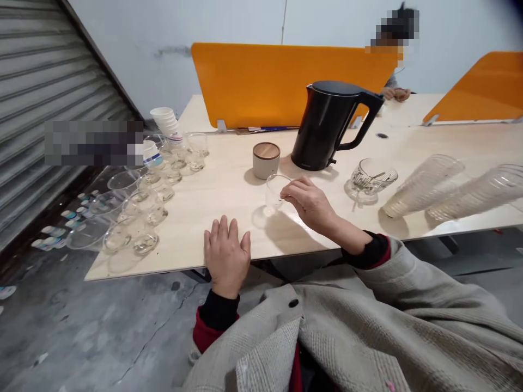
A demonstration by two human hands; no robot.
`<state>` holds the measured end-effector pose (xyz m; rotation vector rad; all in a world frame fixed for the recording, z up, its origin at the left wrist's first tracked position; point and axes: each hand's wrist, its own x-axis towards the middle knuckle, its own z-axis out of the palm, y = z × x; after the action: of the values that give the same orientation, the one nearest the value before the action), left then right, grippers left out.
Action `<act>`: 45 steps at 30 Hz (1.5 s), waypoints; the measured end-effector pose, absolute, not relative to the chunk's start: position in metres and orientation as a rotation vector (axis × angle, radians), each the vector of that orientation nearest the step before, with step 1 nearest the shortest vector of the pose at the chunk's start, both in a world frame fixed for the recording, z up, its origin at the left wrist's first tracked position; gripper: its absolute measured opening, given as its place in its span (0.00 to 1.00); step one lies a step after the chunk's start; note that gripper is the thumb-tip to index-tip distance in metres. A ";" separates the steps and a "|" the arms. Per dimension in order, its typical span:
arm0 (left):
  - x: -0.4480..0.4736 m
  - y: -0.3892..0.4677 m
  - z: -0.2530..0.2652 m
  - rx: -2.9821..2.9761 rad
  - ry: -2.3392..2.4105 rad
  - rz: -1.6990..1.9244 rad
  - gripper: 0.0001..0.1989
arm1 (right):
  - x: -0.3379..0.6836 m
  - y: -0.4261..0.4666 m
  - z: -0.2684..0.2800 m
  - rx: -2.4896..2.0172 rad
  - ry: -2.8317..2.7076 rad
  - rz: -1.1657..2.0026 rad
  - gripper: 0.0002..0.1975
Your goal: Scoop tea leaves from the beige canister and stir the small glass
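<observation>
My right hand reaches over the table with its thumb and fingertips pinched together at the right side of a clear plastic cup. The fingers hide part of that cup's wall. Flat on the tabletop near its front edge lies my left hand, fingers stretched out and holding nothing. Just behind the cup stands a grey canister with a wooden lid. To the right is a patterned glass bowl with dark bits and what looks like a small utensil in it.
A black electric kettle stands behind my right hand. Several clear cups with dark bits crowd the table's left side, near stacked white paper cups. Nested clear cups lean at the right. Behind an orange divider sits another person.
</observation>
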<state>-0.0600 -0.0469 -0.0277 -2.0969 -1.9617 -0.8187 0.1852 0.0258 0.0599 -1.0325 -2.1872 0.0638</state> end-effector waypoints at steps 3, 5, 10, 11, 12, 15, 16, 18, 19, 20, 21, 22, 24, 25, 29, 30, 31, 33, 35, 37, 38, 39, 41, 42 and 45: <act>-0.060 -0.047 -0.027 -2.096 -1.945 -0.809 0.26 | 0.182 0.031 0.055 -1.034 -2.224 0.052 0.11; -0.060 -0.048 -0.025 -2.101 -1.947 -0.806 0.26 | 0.181 0.033 0.052 -1.045 -2.248 0.035 0.12; -0.060 -0.048 -0.024 -2.103 -1.949 -0.783 0.26 | 0.181 0.040 0.047 -1.092 -2.287 0.014 0.13; -0.059 -0.048 -0.024 -2.100 -1.949 -0.780 0.25 | 0.181 0.042 0.046 -1.105 -2.293 0.005 0.13; -0.059 -0.048 -0.024 -2.098 -1.948 -0.779 0.25 | 0.181 0.044 0.045 -1.115 -2.301 -0.007 0.13; -0.060 -0.048 -0.025 -2.093 -1.942 -0.775 0.25 | 0.179 0.053 0.042 -1.143 -2.324 -0.045 0.13; -0.060 -0.048 -0.025 -2.091 -1.937 -0.771 0.25 | 0.178 0.056 0.041 -1.153 -2.325 -0.052 0.13; -0.060 -0.048 -0.026 -2.087 -1.926 -0.764 0.25 | 0.177 0.062 0.039 -1.171 -2.321 -0.052 0.13; -0.060 -0.047 -0.026 -2.086 -1.923 -0.760 0.25 | 0.176 0.064 0.038 -1.176 -2.318 -0.044 0.13; -0.060 -0.047 -0.026 -2.086 -1.921 -0.758 0.25 | 0.176 0.065 0.038 -1.175 -2.318 -0.031 0.13; -0.060 -0.048 -0.026 -2.086 -1.920 -0.756 0.25 | 0.177 0.066 0.038 -1.165 -2.320 -0.012 0.13; -0.060 -0.048 -0.026 -2.085 -1.918 -0.756 0.25 | 0.178 0.065 0.039 -1.149 -2.315 0.009 0.12; -0.060 -0.048 -0.026 -2.083 -1.915 -0.759 0.25 | 0.181 0.064 0.043 -1.106 -2.279 0.038 0.13; -0.060 -0.048 -0.026 -2.081 -1.913 -0.762 0.25 | 0.183 0.065 0.046 -1.093 -2.242 0.036 0.14; -0.059 -0.049 -0.027 -2.075 -1.901 -0.771 0.25 | 0.193 0.083 0.062 -1.211 -2.030 -0.036 0.22; -0.059 -0.049 -0.026 -2.072 -1.896 -0.770 0.25 | 0.193 0.093 0.066 -1.275 -1.984 -0.046 0.25; -0.059 -0.049 -0.026 -2.068 -1.894 -0.767 0.25 | 0.193 0.104 0.071 -1.341 -1.951 -0.043 0.27; -0.058 -0.049 -0.026 -2.057 -1.897 -0.757 0.24 | 0.188 0.131 0.079 -1.461 -1.931 -0.001 0.34; -0.058 -0.050 -0.025 -2.051 -1.902 -0.745 0.24 | 0.179 0.157 0.086 -1.560 -1.974 0.086 0.41; -0.057 -0.050 -0.025 -2.051 -1.903 -0.739 0.24 | 0.167 0.179 0.089 -1.622 -2.072 0.195 0.46; -0.057 -0.051 -0.025 -2.051 -1.904 -0.741 0.24 | 0.162 0.189 0.089 -1.639 -2.129 0.247 0.47; -0.057 -0.051 -0.024 -2.053 -1.909 -0.746 0.24 | 0.157 0.197 0.088 -1.640 -2.182 0.288 0.47; -0.056 -0.052 -0.024 -2.063 -1.932 -0.770 0.24 | 0.152 0.210 0.081 -1.596 -2.246 0.318 0.45; -0.056 -0.052 -0.023 -2.072 -1.950 -0.786 0.24 | 0.151 0.216 0.077 -1.555 -2.248 0.304 0.42; -0.056 -0.052 -0.022 -2.104 -2.001 -0.828 0.24 | 0.155 0.226 0.066 -1.436 -2.183 0.211 0.34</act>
<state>-0.0559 -0.0523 -0.0222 -2.1040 -2.0008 -0.8282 0.1552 0.2259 0.0659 -1.4356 -2.1829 0.2109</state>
